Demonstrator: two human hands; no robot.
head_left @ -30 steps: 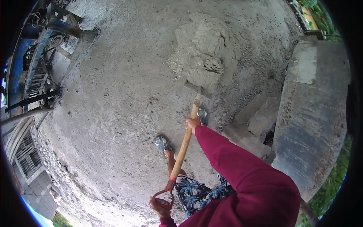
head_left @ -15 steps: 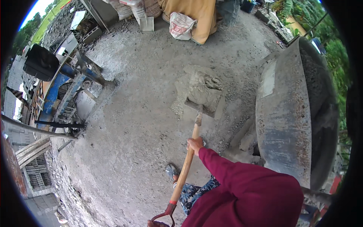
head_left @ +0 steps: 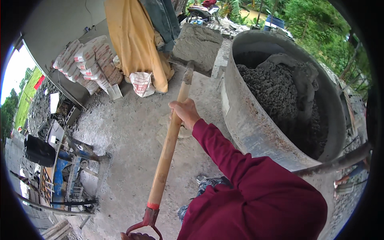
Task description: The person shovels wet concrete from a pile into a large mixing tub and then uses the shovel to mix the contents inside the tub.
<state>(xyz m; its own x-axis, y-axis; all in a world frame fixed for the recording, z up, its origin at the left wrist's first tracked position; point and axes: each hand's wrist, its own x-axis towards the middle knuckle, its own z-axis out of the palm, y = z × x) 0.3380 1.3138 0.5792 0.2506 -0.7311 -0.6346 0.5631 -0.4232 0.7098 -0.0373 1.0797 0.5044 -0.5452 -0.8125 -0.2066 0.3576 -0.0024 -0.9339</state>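
A shovel (head_left: 163, 172) with a wooden shaft and a red D-shaped handle slants up across the view. My right hand (head_left: 185, 112) is closed around the upper part of its shaft. At the bottom edge my left hand (head_left: 137, 237), partly cut off, is closed on the D-handle. On the raised blade lies a broad heap of grey sandy mix (head_left: 200, 43). The blade is left of a large round metal mixing drum (head_left: 250, 130). Inside the drum is dark grey, lumpy wet mix (head_left: 276, 90).
Stacked cement sacks (head_left: 90, 60) and a tan tarp (head_left: 128, 36) stand along the wall, a white sack (head_left: 142, 84) by the tarp's foot. A blue metal machine frame (head_left: 68, 172) is at left. A thick pipe (head_left: 340, 162) runs beside the drum at right.
The shovel has come up off the floor from the grey pile, its blade loaded, and swung up beside the drum. The view has tilted up, showing the drum's inside.
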